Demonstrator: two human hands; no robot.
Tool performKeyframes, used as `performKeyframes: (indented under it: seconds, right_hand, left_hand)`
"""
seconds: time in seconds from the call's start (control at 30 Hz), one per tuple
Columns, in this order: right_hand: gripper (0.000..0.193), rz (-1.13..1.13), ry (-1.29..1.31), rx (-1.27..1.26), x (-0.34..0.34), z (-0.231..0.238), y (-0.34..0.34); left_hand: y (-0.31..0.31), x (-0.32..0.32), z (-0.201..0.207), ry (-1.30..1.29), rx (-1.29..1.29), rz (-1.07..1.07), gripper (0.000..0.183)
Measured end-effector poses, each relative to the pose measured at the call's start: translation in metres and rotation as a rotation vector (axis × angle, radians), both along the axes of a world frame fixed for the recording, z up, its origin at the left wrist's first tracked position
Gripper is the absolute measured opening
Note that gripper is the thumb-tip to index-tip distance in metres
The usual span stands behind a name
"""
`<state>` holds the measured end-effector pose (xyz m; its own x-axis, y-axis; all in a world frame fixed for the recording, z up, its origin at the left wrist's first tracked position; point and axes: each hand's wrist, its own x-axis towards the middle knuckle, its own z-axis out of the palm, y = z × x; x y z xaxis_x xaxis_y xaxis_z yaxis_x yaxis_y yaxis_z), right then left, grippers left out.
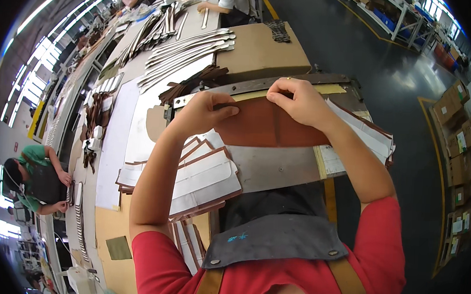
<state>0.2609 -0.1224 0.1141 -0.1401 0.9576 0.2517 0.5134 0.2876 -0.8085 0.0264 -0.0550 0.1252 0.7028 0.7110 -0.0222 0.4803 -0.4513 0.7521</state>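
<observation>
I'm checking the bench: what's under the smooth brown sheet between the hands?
Flat grey worktop shows in front of the sheet, a pale yellow strip behind it; whatever the sheet covers is hidden.

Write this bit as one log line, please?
left hand: on brown panel, left end | right hand: on its upper edge | nearby: white and brown sheets

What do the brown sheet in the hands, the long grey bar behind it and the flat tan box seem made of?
Flat brown sheet: probably leather or imitation leather, matt; smooth, evenly coloured, with a faint crosswise line.
Long grey bar: likely metal, dull and worn; stiff-looking, patchy grey.
Flat tan box: apparently cardboard, matt; plain tan faces.
</observation>
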Motion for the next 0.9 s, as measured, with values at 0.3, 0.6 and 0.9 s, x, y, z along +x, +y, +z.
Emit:
performKeyframes:
  seconds: [0.3, 0.6, 0.9]
  right_hand:
    - [0.008, -0.391, -0.612, 0.981, 0.072, 0.023, -0.039]
    - [0.01, -0.436, -0.882, 0.444, 0.114, -0.088, -0.131]
    - [0.013, 0.047, -0.353, 0.422, -0.032, -0.067, -0.051]
  left_hand:
    - [-0.032, -0.002, 0.016, -0.006, 0.852, 0.326, 0.057]
    - [-0.046, -0.062, -0.042, 0.118, 0.613, 0.308, 0.049]
    - [-0.089, -0.115, -0.054, 0.108, 0.51, 0.482, 0.032]
